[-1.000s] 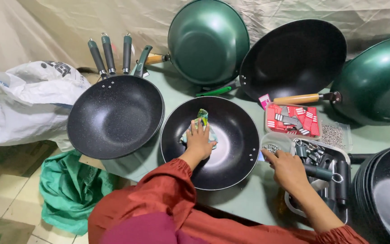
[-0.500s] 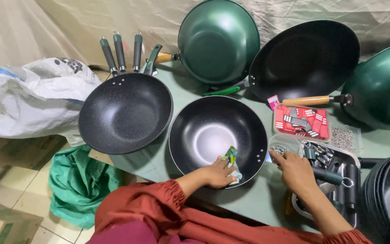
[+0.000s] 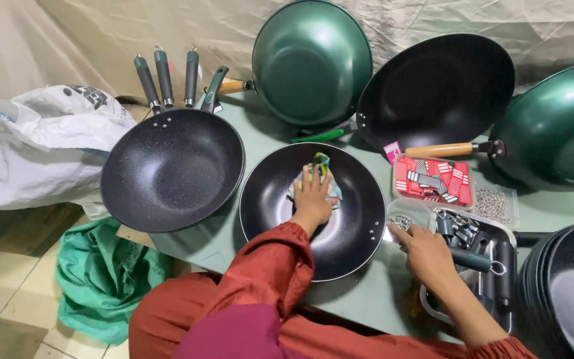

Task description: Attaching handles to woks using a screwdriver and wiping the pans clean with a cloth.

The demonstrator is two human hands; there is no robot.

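A black handleless wok pan (image 3: 353,246) lies on the green table in front of me. My left hand (image 3: 312,197) presses flat on a green and white cloth (image 3: 321,164) inside the pan, toward its far side. My right hand (image 3: 420,250) rests on the pan's right rim, next to a small clear tub of metal screws (image 3: 403,219). A red sleeve covers my left forearm.
A stack of speckled black pans (image 3: 173,169) with green handles sits at left. Green and black woks (image 3: 310,61) lean against the back cloth. At right are a box of red packets (image 3: 433,179), a tray of dark handles (image 3: 479,256) and stacked pans (image 3: 573,292). White sack (image 3: 28,149) at far left.
My left hand has moved the cloth from the pan's near right rim back up to the far middle of the pan. My right hand stays at the rim.
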